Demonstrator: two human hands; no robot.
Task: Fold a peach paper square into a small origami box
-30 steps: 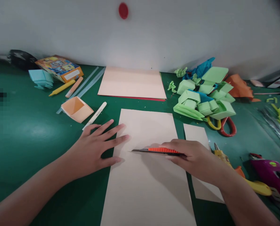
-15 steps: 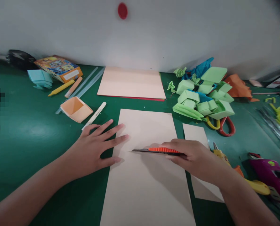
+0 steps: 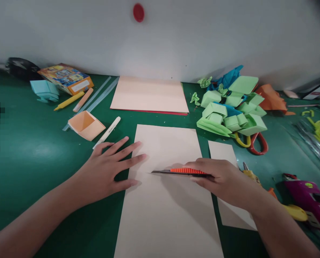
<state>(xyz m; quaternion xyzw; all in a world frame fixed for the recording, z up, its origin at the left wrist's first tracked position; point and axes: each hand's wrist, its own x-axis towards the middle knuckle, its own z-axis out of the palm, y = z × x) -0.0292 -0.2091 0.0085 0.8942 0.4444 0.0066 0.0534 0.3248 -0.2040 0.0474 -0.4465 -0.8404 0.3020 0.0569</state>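
A large beige sheet of paper [image 3: 167, 208] lies on the green mat in front of me. My left hand [image 3: 108, 170] rests flat and open, fingers spread, with its fingertips on the sheet's left edge. My right hand [image 3: 224, 179] is closed around an orange utility knife [image 3: 181, 171], held sideways over the middle of the sheet with the blade pointing left. A narrower beige strip [image 3: 224, 154] lies just right of the sheet, partly under my right wrist.
Folded green paper pieces [image 3: 229, 111] and scissors [image 3: 253, 143] sit at the right. A peach paper stack [image 3: 149, 95] lies at the back. A folded peach box [image 3: 86, 125], white marker [image 3: 107, 132], pens and an orange box [image 3: 65, 77] are at left. Glue guns [image 3: 307, 200] lie near right.
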